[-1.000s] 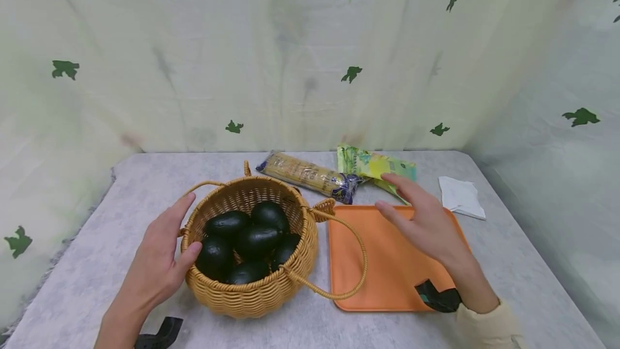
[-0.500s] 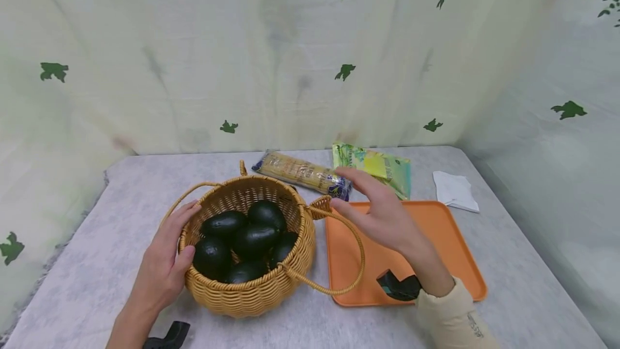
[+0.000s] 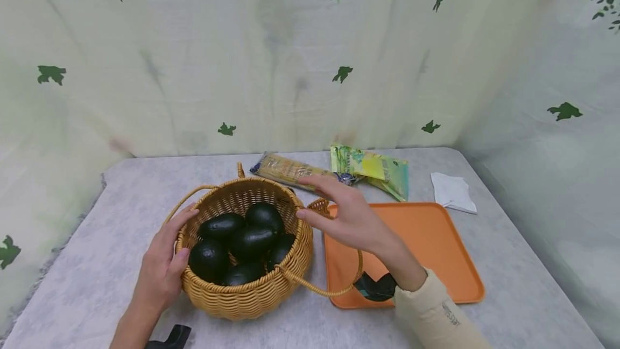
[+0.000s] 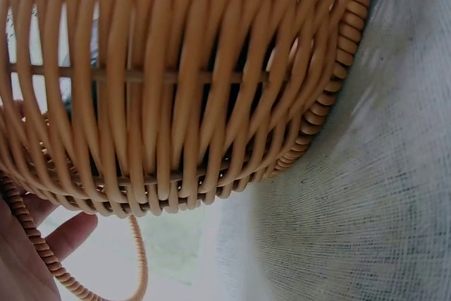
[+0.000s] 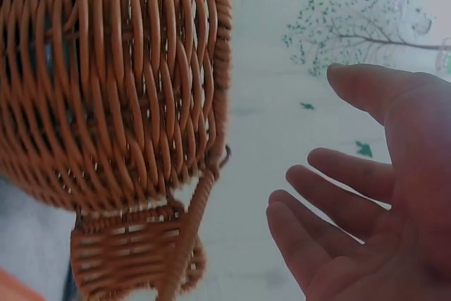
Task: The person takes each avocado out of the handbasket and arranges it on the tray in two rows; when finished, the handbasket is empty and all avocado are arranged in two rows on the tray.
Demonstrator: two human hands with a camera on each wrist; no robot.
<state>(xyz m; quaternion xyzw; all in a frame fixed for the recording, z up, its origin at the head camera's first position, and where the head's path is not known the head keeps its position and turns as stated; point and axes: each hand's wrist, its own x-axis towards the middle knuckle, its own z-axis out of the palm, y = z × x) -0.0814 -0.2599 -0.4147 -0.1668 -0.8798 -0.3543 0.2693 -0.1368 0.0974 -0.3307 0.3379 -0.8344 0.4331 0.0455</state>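
Note:
A round wicker basket (image 3: 252,292) (image 4: 183,89) (image 5: 106,89) with two loop handles stands on the grey table and holds several dark green avocados (image 3: 252,238). My left hand (image 3: 162,263) (image 4: 28,252) is cupped against the basket's left wall, thumb at the rim, fingers round its side. My right hand (image 3: 346,214) (image 5: 366,202) hovers open, fingers spread, just above the basket's right rim and handle mount, touching nothing.
An orange tray (image 3: 426,246) lies right of the basket. Behind it are a pasta packet (image 3: 286,168), a green and yellow packet (image 3: 375,168) and a white folded paper (image 3: 452,193). Leaf-print curtains close off the back and sides.
My right hand has moved left from above the tray to the basket's right rim. My left hand has closed in against the basket's left side.

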